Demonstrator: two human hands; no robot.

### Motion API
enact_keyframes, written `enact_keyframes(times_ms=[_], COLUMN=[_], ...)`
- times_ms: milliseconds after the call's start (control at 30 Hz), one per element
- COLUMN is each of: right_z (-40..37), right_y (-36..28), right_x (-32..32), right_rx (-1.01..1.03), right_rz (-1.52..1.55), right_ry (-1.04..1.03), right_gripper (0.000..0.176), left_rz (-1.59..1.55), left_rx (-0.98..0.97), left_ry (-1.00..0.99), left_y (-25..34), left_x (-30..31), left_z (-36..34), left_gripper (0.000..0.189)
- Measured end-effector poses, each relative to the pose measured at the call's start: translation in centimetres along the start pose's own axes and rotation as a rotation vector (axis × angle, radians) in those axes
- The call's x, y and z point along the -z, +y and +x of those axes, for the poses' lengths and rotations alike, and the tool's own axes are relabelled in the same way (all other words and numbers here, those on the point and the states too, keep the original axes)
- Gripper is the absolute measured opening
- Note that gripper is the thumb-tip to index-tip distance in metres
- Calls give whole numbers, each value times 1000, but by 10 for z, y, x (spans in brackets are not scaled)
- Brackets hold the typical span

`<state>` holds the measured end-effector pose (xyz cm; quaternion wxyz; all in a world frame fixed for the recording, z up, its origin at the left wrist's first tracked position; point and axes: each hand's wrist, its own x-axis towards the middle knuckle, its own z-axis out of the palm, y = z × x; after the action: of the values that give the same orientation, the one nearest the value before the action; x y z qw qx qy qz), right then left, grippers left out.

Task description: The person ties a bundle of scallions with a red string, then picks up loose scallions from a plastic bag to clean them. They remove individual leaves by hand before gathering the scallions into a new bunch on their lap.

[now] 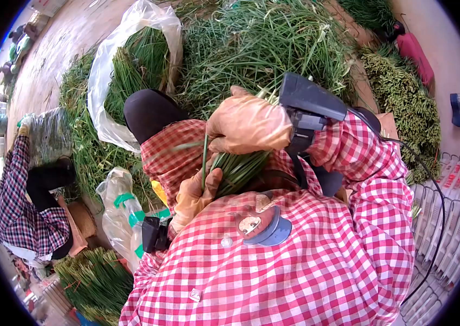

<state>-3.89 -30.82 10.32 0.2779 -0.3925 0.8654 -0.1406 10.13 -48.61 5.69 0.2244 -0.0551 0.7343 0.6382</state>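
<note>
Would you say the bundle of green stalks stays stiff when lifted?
Probably floppy: the bundle of green stalks is thin-bladed, one strand bowing beside the left hand. Likely light, yet apt to splay beyond the right hand.

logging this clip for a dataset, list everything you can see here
stalk heap: one, green, top centre
plastic bag: one, clear, holding stalks, upper left
second heap: one, darker green, right side
wire rack: one, pale, lower right
co-worker: one, dark checked shirt, left edge
stalk bunch: one, green, held in both hands
wrist device: one, black, on the right wrist
left hand: tan glove, grips the bunch's lower part
right hand: tan glove, closed over the bunch's top
</note>
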Motion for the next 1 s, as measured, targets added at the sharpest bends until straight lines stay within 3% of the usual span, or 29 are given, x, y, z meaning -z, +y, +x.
enact_keyframes(times_ms=[133, 167, 233, 300, 333, 433, 467, 567, 633, 700, 733, 767, 833, 867, 1000], right_z=[7, 13, -4, -23, -28, -26, -25, -16, 3, 5, 5, 9, -2, -5, -26], right_y=[7, 6, 9, 2, 3, -1, 3, -2, 4, 10, 6, 34, 25, 32, 79], right_x=[-18, -15, -10, 15, 19, 24, 22, -8, -27, -29, -21, -40, -12, -5, 8], right_rx=[34, -35, 92, 110, 117, -53, -61, 54, -8, -71, -111, -8, -99, -119, -264], right_rz=[-54, -113, -105, 327, 312, 304, 395, -22, -361, -374, -630, -446, -647, -651, -556], right_ry=[128, 73, 221, 103, 57, -94, -90, 303, 383, 354, 324, 455, 257, 281, 454], right_gripper=[29, 24, 25, 27, 27, 35, 38, 24, 17, 13, 10, 10, 10, 12, 22], left_rz=[-281, -328, -422, -489, -607, -561, -524, -411, -431, -492, -495, -504, -526, -688, -688], left_rx=[-41, -66, -41, 12, 64, 139, 133, 121, 97, 99, 61, 71, 91, 97, 142], left_ry=[1, 1, -29, -59, -35, -74, -71, -35, -24, -16, -26, 1, 42, 18, -11], left_y=[7, 11, 10, 14, 16, 18, 17, 11, 16, 17, 12, 12, 12, 12, -11], left_x=[-1, -2, -2, -1, -3, -2, -3, -3, -6, -10, -10, -10, -11, -11, 9], left_z=[6, 7, 8, 6, 7, 8, 10, 11, 11, 11, 11, 10, 10, 10, 16], left_gripper=[45, 47, 62, 69, 82, 88, 88, 88, 87, 88, 88, 89, 89, 91, 57])
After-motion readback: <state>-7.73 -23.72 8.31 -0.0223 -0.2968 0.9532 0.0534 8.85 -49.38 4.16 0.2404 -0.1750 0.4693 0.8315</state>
